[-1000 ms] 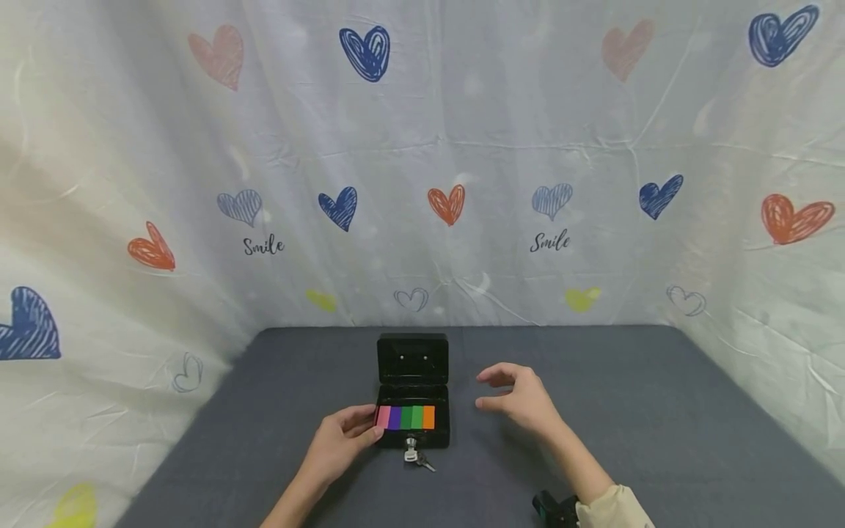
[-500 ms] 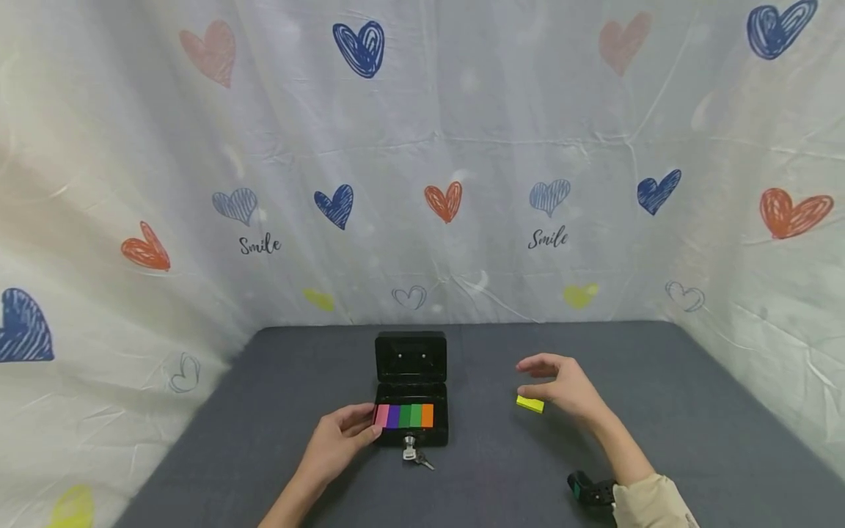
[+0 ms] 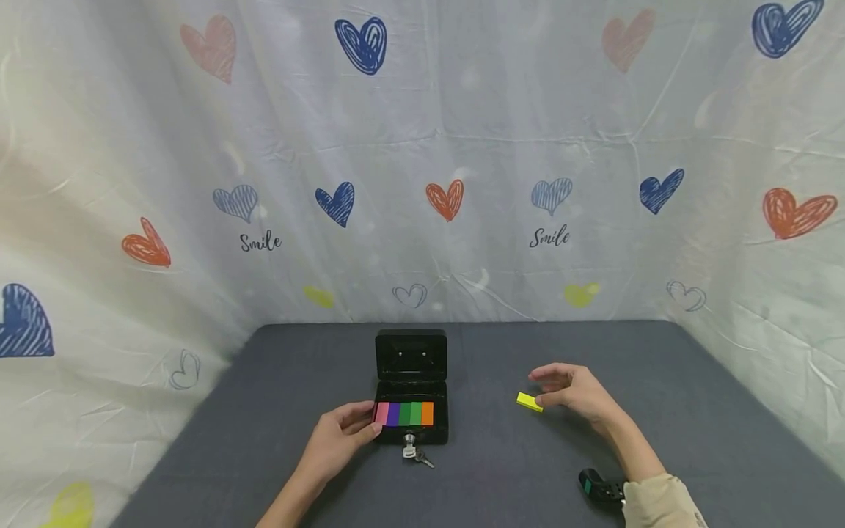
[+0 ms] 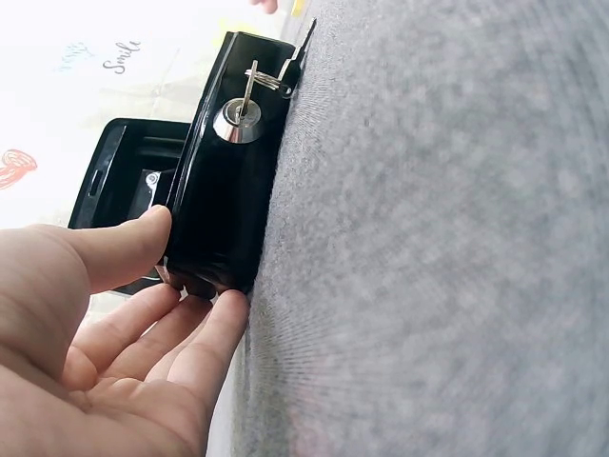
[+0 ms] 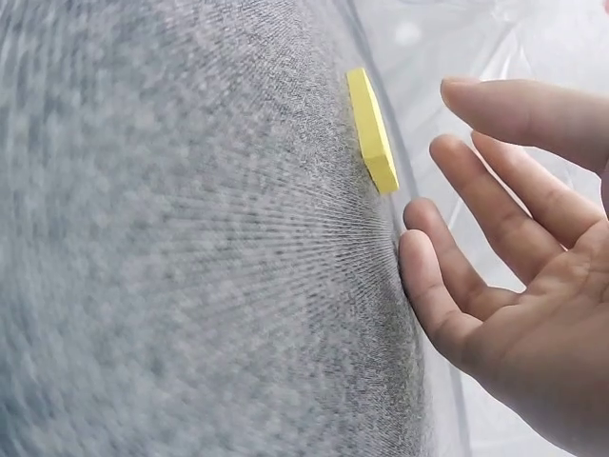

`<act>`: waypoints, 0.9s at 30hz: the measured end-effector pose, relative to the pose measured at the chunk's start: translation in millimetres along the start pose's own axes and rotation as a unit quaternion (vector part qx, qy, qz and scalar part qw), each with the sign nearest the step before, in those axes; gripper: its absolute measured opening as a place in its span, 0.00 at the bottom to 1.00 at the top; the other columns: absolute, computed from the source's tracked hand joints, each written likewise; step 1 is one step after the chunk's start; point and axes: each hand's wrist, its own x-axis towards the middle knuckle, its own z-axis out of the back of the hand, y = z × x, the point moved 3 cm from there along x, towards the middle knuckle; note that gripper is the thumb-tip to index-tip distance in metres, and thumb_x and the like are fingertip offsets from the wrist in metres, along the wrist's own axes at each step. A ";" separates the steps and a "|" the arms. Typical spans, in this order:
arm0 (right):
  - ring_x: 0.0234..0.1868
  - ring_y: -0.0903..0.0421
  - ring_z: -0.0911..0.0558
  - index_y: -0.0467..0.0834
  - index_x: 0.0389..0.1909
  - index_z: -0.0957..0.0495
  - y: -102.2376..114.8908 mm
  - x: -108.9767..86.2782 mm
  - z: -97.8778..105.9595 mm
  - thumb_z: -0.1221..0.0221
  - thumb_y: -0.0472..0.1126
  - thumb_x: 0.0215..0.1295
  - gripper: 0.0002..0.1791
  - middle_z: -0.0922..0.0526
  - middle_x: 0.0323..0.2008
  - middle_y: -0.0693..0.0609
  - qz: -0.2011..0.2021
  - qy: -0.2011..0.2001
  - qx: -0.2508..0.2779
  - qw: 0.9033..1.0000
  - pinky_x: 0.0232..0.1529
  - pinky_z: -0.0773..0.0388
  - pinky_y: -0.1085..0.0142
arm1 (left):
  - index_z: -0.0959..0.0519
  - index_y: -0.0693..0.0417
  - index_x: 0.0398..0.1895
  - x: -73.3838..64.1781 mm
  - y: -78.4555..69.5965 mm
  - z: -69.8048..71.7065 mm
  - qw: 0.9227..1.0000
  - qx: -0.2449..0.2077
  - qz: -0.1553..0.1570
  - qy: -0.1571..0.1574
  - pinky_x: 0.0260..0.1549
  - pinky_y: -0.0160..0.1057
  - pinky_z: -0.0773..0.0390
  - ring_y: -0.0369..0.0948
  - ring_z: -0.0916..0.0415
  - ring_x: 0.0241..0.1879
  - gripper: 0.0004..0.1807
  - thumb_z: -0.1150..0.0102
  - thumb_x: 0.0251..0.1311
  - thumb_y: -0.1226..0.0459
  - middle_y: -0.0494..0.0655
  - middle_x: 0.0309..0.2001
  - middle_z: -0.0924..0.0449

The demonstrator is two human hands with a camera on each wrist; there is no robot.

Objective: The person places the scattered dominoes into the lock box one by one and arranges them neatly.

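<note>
A black cash box (image 3: 414, 436) stands with its lid (image 3: 411, 356) raised. Inside lies a row of coloured blocks (image 3: 405, 414): pink, purple, green and orange. At its left end my left hand (image 3: 337, 440) grips the box, thumb at the top edge and fingertips along the side, as the left wrist view shows. A small key (image 4: 249, 90) sits in the front lock (image 4: 238, 122), with another hanging from its ring. My right hand (image 3: 581, 396) is beside a yellow block (image 3: 530, 402) on the table, fingers loosely bent and holding nothing; in the right wrist view the block (image 5: 371, 133) lies apart from the fingers.
A dark grey cloth covers the table (image 3: 317, 359). Behind it hangs a pale curtain (image 3: 488, 169) printed with hearts and the word Smile. A black strapped device (image 3: 599, 488) is at the right wrist, by a beige sleeve (image 3: 663, 502).
My right hand has moved right, away from the box, and the yellow block, earlier out of sight, now shows on the table. My left hand stays at the box.
</note>
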 end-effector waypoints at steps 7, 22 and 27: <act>0.55 0.43 0.22 0.37 0.53 0.20 -0.2 0.3 -1.5 0.28 0.34 0.53 0.25 0.20 0.54 0.44 -0.003 0.000 0.001 1.000 0.53 0.24 0.49 | 0.25 0.71 0.58 0.6 -1.0 -0.4 1.000 0.004 0.000 -0.001 0.44 0.46 0.19 0.56 0.22 0.53 0.27 0.29 0.57 0.67 0.65 0.54 0.22; 0.50 0.45 0.21 0.36 0.54 0.21 -1.8 1.3 -3.3 0.28 0.33 0.52 0.26 0.20 0.54 0.42 -0.013 0.017 0.014 1.000 0.48 0.22 0.52 | 0.25 0.70 0.58 0.6 -1.0 -0.4 1.000 0.007 0.010 0.002 0.44 0.45 0.19 0.55 0.22 0.53 0.28 0.29 0.57 0.65 0.63 0.54 0.22; 0.47 0.46 0.19 0.34 0.54 0.22 -3.9 1.5 -4.2 0.29 0.29 0.51 0.27 0.20 0.53 0.40 -0.009 0.054 0.026 0.998 0.45 0.20 0.55 | 0.25 0.70 0.59 0.2 -0.3 -0.1 1.000 0.005 0.013 0.006 0.44 0.45 0.18 0.54 0.22 0.53 0.29 0.29 0.56 0.65 0.64 0.54 0.22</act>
